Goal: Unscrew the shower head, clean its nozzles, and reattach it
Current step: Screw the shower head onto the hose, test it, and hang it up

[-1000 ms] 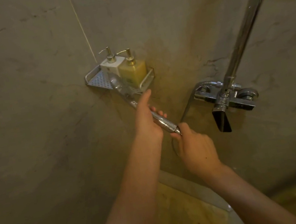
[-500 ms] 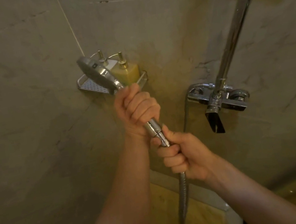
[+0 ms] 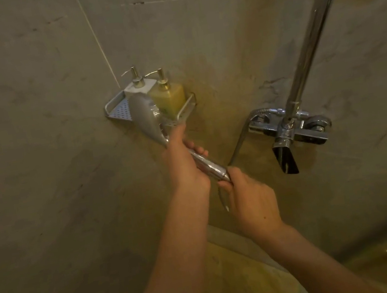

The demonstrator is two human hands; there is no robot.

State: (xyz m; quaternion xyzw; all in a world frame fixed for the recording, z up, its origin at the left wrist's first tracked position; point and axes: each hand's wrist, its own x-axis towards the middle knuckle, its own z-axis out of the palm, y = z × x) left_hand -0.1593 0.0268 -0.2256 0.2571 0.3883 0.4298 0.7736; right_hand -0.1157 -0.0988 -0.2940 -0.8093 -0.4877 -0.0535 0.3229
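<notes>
A chrome hand-held shower head (image 3: 145,118) points up and left in front of the corner shelf, its spray face turned away from me. My left hand (image 3: 183,165) grips its handle (image 3: 209,165) from the left, fingers curled round it. My right hand (image 3: 249,198) grips the lower end of the handle where the metal hose (image 3: 238,143) joins. Most of that joint is hidden by my right hand. The hose runs up to the wall mixer tap (image 3: 291,130).
A perforated metal corner shelf (image 3: 116,111) holds a white pump bottle (image 3: 138,85) and a yellow pump bottle (image 3: 168,97). A chrome riser pipe (image 3: 313,28) climbs from the tap, whose spout (image 3: 285,159) juts down. Tiled walls stand close on both sides.
The shower head has tilted lower and turned, so its back faces me. My left hand has rotated round the handle and my right hand has shifted on the hose end.
</notes>
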